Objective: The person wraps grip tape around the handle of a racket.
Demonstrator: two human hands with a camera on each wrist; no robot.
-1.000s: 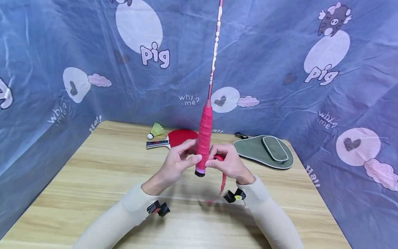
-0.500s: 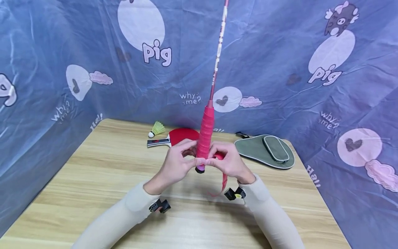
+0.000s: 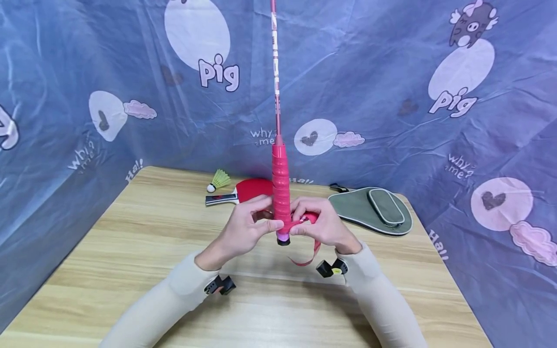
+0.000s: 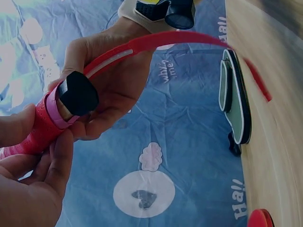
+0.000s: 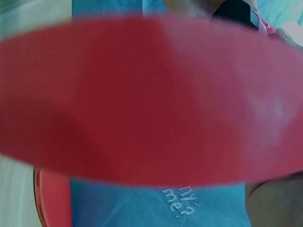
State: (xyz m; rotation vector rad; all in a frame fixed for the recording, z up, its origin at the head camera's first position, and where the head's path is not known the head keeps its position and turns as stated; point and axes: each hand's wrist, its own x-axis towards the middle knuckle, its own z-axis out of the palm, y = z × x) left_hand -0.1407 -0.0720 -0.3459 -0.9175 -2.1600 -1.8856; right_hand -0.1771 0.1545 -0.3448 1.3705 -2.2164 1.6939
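A badminton racket stands upright before me, its red handle (image 3: 280, 183) low and its head cut off by the top of the head view. My left hand (image 3: 243, 229) grips the handle near the butt, the thumb pressed on the wrapping. On the other side, my right hand (image 3: 324, 224) pinches a red strip of grip tape (image 4: 170, 39) that runs off the handle. The loose end of the tape curls down below the right hand. A black butt cap (image 4: 78, 94) and a pink band show at the handle's end. Blurred tape fills most of the right wrist view.
Toward the back of the wooden table (image 3: 143, 241) lie a yellow shuttlecock (image 3: 219, 180) and a red table tennis bat (image 3: 252, 189), partly behind the left hand. A green bat case (image 3: 361, 208) lies at the back right. Blue printed cloth (image 3: 370, 87) hangs behind.
The racket shaft has swung left from a rightward lean to nearly upright. My right hand has shifted slightly right, and a short stretch of tape now shows between it and the handle.
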